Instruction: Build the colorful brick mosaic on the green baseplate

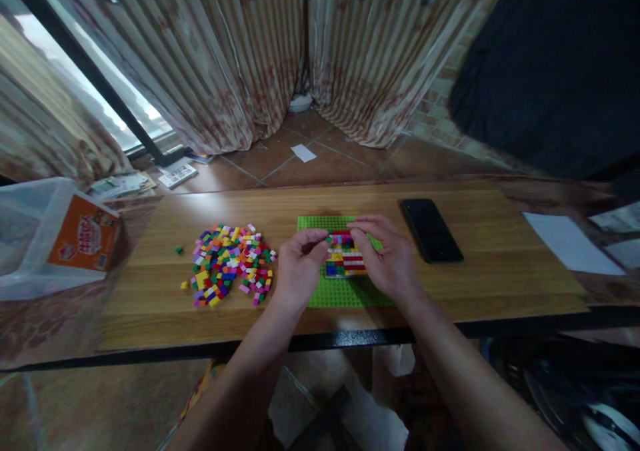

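A small build of colourful toy bricks (340, 258), in rows of red, yellow, white, blue and green, sits on a green studded baseplate (325, 298). At its upper left corner is my left hand (300, 264), thumb and forefinger closed together; anything between the tips is too small to make out. My right hand (387, 254) curls over the build's right end, its thumb and fingers closed against the bricks and covering part of them. Left of the baseplate, a loose heap of toy bricks (233, 261) in many colours is spread on the wooden table (490, 264).
A black smartphone (431, 231) lies right of the baseplate. One green brick (179, 250) is apart from the heap. A clear plastic tub (35, 238) with an orange label stands past the table's left end. Curtains (225, 58) hang behind; white paper (570, 241) lies at the right.
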### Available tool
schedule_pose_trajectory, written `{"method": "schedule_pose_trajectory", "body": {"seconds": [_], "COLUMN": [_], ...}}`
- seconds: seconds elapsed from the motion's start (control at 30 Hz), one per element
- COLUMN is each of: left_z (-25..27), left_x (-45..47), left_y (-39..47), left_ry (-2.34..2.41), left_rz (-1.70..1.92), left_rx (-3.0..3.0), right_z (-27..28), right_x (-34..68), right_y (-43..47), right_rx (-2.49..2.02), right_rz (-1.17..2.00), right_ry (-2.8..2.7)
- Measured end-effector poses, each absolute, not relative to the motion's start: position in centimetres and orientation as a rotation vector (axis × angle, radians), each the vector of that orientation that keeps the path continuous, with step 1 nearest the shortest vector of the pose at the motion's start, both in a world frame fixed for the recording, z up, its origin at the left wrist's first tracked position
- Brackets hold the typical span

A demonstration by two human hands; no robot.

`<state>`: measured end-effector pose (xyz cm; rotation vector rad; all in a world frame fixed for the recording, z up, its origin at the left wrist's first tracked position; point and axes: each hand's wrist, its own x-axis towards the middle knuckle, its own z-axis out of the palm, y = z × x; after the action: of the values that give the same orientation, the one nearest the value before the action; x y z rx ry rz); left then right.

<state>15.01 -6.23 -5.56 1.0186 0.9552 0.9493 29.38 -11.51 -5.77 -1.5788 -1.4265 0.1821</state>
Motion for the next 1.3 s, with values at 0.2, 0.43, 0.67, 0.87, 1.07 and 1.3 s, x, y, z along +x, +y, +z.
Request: {"method": "schedule_pose_trajectory", "body": {"seconds": [0.2,0.43,0.67,0.87,1.07,1.3], "left_z": [-5.6,-5.4,-5.5,-5.4,-6.3,-6.8], "left_x": [15.3,15.4,14.8,13.9,14.0,14.2], "left_y": [-6.5,-6.6,-6.2,-5.4,-5.2,-5.6], "left_ry": [0.895,0.857,0.9,0.964,1.066,1.059], "left_rz": [0.942,0.916,0.974,1.027,0.994,0.893], "left_rx": [1.016,0.997,1.06,1.065,1.202,1.285], "right_z": [-5.5,-6.4,-5.6,-5.6,-6.6,-7.4], "right_x": [28.3,28.3,30.9,33.3,32.9,32.8], "right_y": [-11.7,-11.3,-11.4,-11.9,-11.5,-10.9], "right_rx": [-1.553,-1.519,-1.592,-1.698,-1.708,-1.685], "right_rz": [0.283,0.332,0.237,0.313,0.353,0.389], "right_ry": [-1.496,-1.409,-1.39,-1.492,-1.536,-1.406]}}
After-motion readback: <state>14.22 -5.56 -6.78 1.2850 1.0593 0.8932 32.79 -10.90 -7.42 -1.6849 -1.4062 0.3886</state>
